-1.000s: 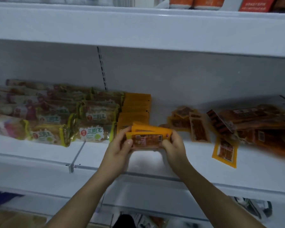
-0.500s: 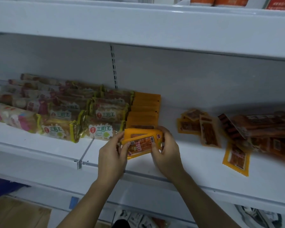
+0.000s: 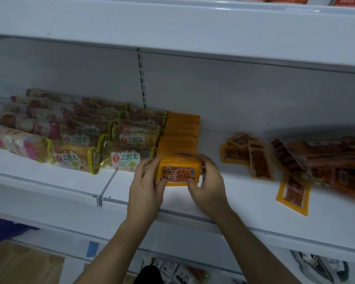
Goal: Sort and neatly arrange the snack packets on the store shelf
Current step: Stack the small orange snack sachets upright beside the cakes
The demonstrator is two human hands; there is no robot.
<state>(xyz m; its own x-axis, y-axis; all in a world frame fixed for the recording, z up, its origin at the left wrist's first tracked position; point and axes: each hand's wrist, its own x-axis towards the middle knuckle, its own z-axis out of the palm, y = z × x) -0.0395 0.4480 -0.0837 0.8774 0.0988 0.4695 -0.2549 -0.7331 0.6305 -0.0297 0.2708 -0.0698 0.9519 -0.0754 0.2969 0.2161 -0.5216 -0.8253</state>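
Two hands, left hand [image 3: 146, 187] and right hand [image 3: 208, 182], fingers curled, pinching orange packet bundle [image 3: 179, 173] at its ends. Risk: slick packets fan out or topple forward off shelf [image 3: 223, 203] upon release.

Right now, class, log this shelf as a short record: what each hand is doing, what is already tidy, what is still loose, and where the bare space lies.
left hand: grips the left end of the orange packet stack
right hand: grips the stack's right end
tidy: orange row behind the stack; sandwich packets in rows to its left
loose: small orange packets scattered to the right; one lies alone nearer the shelf edge
bare space: white shelf between the stack and the loose packets
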